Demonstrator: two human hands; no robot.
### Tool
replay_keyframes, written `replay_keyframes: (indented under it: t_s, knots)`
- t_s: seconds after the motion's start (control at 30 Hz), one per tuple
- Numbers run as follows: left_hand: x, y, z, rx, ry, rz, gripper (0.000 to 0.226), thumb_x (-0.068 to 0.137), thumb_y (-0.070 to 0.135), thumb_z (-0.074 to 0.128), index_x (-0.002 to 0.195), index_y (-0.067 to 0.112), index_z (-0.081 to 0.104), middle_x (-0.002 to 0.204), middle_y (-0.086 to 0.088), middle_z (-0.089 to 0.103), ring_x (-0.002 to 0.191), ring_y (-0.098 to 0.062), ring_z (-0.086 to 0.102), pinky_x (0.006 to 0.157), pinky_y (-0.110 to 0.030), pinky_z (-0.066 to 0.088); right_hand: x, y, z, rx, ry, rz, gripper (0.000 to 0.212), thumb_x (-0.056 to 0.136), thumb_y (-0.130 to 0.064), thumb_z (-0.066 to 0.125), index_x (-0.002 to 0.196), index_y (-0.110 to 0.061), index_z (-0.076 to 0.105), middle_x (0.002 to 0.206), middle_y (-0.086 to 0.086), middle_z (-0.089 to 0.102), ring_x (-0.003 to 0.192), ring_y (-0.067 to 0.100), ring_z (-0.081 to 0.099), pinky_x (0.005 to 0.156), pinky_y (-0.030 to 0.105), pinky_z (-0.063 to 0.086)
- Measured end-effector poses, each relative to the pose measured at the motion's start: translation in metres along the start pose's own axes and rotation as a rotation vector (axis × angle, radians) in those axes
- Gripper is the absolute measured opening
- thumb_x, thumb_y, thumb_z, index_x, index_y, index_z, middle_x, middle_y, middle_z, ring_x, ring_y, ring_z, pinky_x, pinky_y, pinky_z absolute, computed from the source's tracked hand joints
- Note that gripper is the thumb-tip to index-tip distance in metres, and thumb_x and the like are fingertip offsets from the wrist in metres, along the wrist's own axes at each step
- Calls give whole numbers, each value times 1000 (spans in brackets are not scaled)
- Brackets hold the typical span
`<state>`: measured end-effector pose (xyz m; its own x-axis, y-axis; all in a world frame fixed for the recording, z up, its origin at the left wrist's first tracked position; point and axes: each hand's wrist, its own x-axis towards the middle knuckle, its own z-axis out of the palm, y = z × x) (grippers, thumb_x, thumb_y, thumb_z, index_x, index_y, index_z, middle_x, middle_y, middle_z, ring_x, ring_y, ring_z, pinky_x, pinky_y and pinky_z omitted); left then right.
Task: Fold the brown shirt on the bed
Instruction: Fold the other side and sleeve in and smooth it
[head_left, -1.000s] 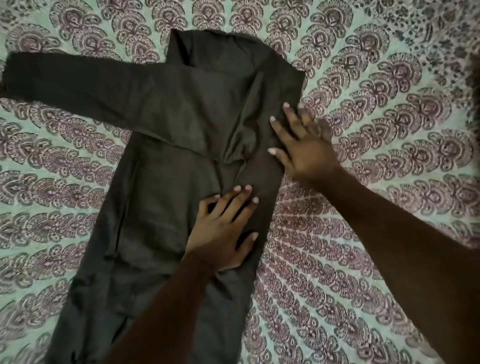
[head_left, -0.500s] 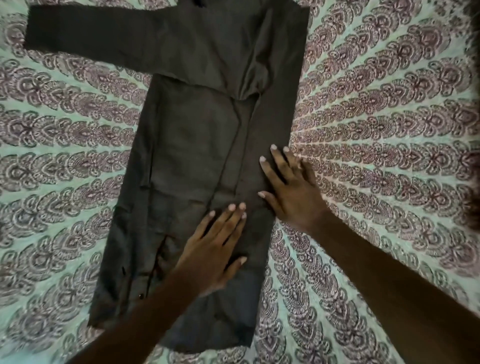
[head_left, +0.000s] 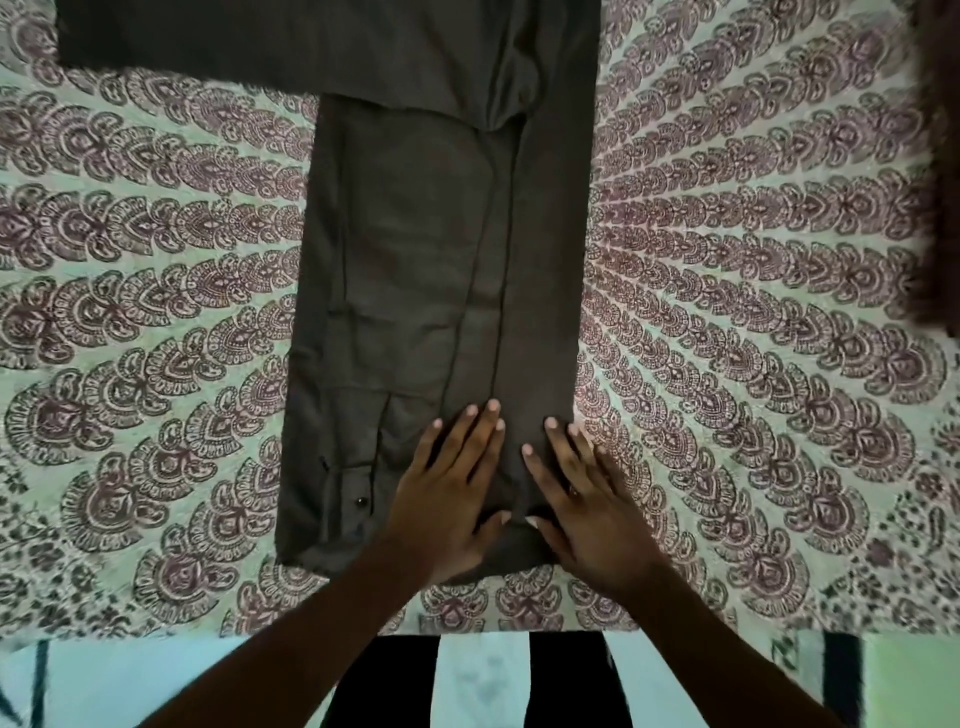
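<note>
Lying flat down the middle of the bed is the brown shirt (head_left: 415, 270), spread out long with its hem toward the person and its top end running off the upper edge of the frame. One sleeve (head_left: 197, 36) sticks straight out to the left across the top. The right side of the shirt looks folded in over the body, so there's a long straight fold edge on the right, and a couple of seam or placket lines run lengthwise near the middle. Down by the lower left part of the hem you can spot a small dark button (head_left: 359, 501).

Both hands are planted on the shirt's bottom right corner. The left hand (head_left: 452, 488) is flat, palm down, fingers together and stretched out, pressing the fabric rather than pinching it. The right hand (head_left: 582, 499) is right next to it, also flat and spread, sitting on the folded right edge with its outer fingers hanging over onto the bedsheet. The two thumbs nearly meet near the hem. So neither grip is clamped on anything, both are just splayed flat on the cloth.

Under everything is the bedsheet (head_left: 753, 312), pale mint green with rows of maroon paisley-fan shapes. Past the near edge of the bed there's some black and white striped cloth (head_left: 467, 680).
</note>
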<state>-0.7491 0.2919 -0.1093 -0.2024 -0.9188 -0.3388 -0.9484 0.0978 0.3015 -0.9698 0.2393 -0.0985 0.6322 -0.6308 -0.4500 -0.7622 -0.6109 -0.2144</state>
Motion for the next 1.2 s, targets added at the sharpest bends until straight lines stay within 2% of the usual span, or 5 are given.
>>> replay_keyframes:
  t_s: [0.17,0.4,0.7,0.87,1.2]
  knots:
    - [18,-32,-36,-124,175,55,56,103,34,41,154,11,42,167,-7,31,153,-25,31,125,-41,20,37,-9,-35,118,239,73,61,105,-44,41,158,-14,40,169,17,24,154,36,31,122,50,31]
    - [125,-154,-108,-189,417,-177,50,100,34,50,144,11,50,155,-10,44,136,-32,49,108,-51,45,187,5,-93,315,455,198,66,100,-31,52,159,-7,36,170,16,20,157,37,20,123,49,34]
    - [215,-298,-196,-167,423,-563,49,99,26,58,140,3,45,146,-25,40,132,-48,42,106,-61,38,337,19,-184,241,347,217,70,105,-37,54,162,-9,26,172,14,11,159,37,7,127,49,22]
    - [230,-348,-206,-475,514,-754,64,104,38,51,152,1,29,155,-26,37,142,-49,37,115,-65,32,371,10,-191,204,143,239,65,108,-42,45,162,-10,28,171,14,20,157,36,17,126,46,23]
    - [224,-411,-222,-506,519,-1102,95,78,29,79,155,15,26,166,-22,14,153,-48,12,121,-64,18,381,-4,-168,134,383,349,47,107,-23,50,148,0,51,155,23,47,146,42,41,118,53,35]
